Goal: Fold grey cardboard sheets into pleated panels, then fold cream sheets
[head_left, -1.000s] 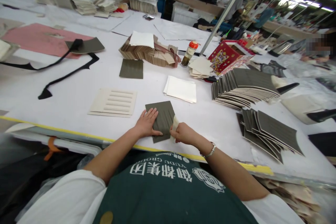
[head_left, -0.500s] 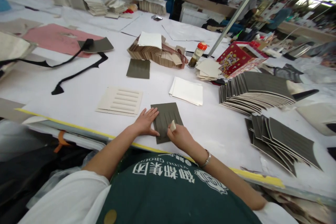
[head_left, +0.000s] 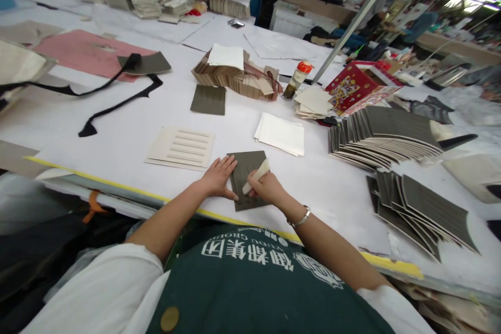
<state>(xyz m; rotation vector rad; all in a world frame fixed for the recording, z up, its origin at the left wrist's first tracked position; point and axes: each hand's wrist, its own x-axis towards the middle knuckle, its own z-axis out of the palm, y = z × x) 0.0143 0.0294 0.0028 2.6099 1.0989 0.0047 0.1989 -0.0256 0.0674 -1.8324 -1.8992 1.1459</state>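
A dark olive-grey panel [head_left: 250, 162] lies flat near the table's front edge, with faint ridges across it. My left hand [head_left: 219, 180] rests on its left edge, fingers stretched out and thumb spread. In my right hand [head_left: 266, 186] is a flat, cream-coloured tool [head_left: 261, 169], its lower end on the panel and its upper end sticking out above the fist; its exact kind I cannot make out. Left of the panel is a cream card [head_left: 183, 147] with several parallel strips. Behind it lie white sheets [head_left: 279, 134] in a small pile.
Stacks of dark panels [head_left: 399, 128] and a looser pile [head_left: 426, 209] stand at right. Farther back are a bundle of tan pieces [head_left: 235, 75], a jar with a red lid [head_left: 296, 81], a red box [head_left: 360, 86] and a slanting metal pole [head_left: 356, 21]. Black strips [head_left: 113, 109] lie left.
My right hand has shifted slightly up on the panel, and the cream tool now tilts and shows more of its length. My left hand stays at the panel's left edge.
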